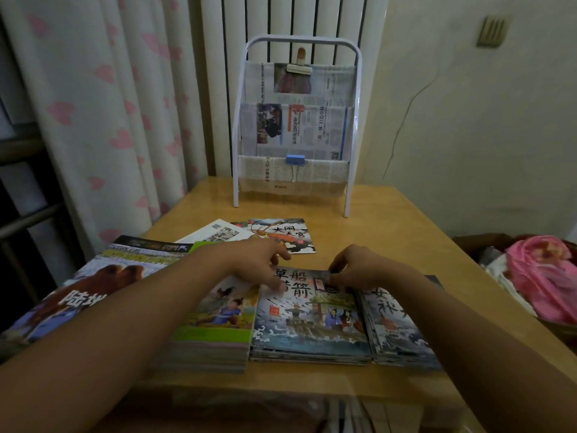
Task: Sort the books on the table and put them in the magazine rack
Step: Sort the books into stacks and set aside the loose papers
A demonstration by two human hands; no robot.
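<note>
Wooden bench [390, 232] fills the view, pale curtain with pink hearts at ten o'clock, radiator straight ahead. At twelve o'clock on the bench stands the white magazine rack [293, 126], upright, newspapers in its pockets, a blue clip on the lowest one. Down at six o'clock, the boat-cover book [307, 323] tops the middle stack. Left hand [262, 260] has its fingers curled down onto that book's top edge; right hand [356, 267] pinches the same edge just beside it. At eight o'clock lies the large camel magazine [103, 276], and touching the middle stack on its left is the thick green-edged stack [212, 335]. Another stack [396, 326] sits at four o'clock, and a single picture book [287, 232] lies between hands and rack.
</note>
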